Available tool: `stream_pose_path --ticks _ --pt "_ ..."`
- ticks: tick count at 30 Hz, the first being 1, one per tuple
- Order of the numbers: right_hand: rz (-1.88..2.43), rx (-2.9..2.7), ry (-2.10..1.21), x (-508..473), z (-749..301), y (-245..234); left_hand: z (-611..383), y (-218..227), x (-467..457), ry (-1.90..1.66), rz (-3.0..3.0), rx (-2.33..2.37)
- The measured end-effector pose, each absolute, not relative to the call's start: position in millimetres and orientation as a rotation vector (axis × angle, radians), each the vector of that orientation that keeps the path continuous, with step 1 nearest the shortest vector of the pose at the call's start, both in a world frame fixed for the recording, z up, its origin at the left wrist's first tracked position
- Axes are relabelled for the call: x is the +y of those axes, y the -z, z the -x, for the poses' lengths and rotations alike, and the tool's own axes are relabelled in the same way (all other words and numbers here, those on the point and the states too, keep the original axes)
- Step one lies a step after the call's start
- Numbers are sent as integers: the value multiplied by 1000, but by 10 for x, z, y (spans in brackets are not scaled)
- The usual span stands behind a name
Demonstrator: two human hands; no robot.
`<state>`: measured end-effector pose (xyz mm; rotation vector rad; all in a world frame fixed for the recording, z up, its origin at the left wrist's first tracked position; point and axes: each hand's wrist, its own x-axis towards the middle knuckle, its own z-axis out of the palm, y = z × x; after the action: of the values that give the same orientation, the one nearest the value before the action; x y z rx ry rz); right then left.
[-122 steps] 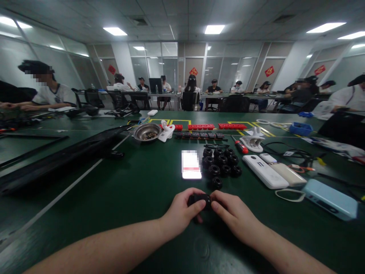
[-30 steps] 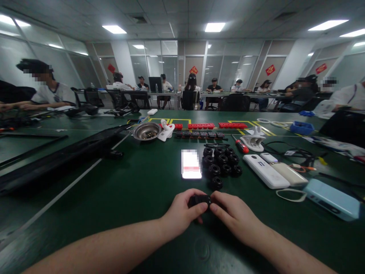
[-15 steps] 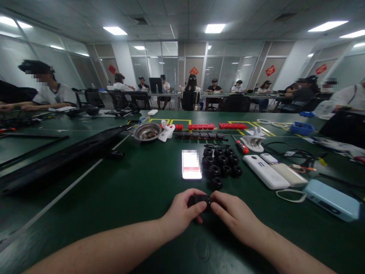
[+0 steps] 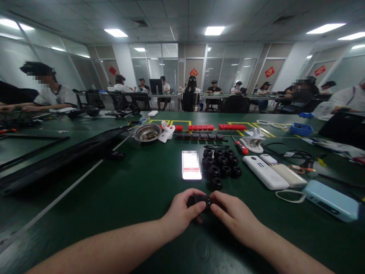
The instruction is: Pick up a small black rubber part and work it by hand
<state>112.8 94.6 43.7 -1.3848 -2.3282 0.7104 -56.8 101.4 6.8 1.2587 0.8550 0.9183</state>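
Near the front middle of the green table, my left hand [image 4: 184,211] is closed around a small black cylindrical part [image 4: 198,199], its thumb lying over the front. My right hand [image 4: 229,209] pinches the right end of the same part with thumb and fingertips. The fingers cover much of the part, and its exact kind does not show. Just beyond my hands sits a cluster of round black ring-like parts [image 4: 222,160] with centre holes, one of them [image 4: 216,183] closest to me. Left of the cluster lies a phone [image 4: 192,175] with a lit screen.
Farther back are a metal bowl [image 4: 138,134] with small pieces, red trays [image 4: 201,127], a black strip of parts [image 4: 199,136] and a red-black screwdriver [image 4: 242,147]. Power banks [image 4: 265,173] and a light-blue box [image 4: 332,199] lie right. A long black piece [image 4: 65,160] occupies the left.
Both hands stay around the black part in nearly the same place. Only a very slight shift of the fingers and the camera shows.
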Motion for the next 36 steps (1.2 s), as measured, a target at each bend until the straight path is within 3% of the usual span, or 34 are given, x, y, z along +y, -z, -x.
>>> stream_pose_path --ticks 36 --pt "1403 -2354 -710 969 -1133 -402 567 -58 1032 -868 -1287 887"
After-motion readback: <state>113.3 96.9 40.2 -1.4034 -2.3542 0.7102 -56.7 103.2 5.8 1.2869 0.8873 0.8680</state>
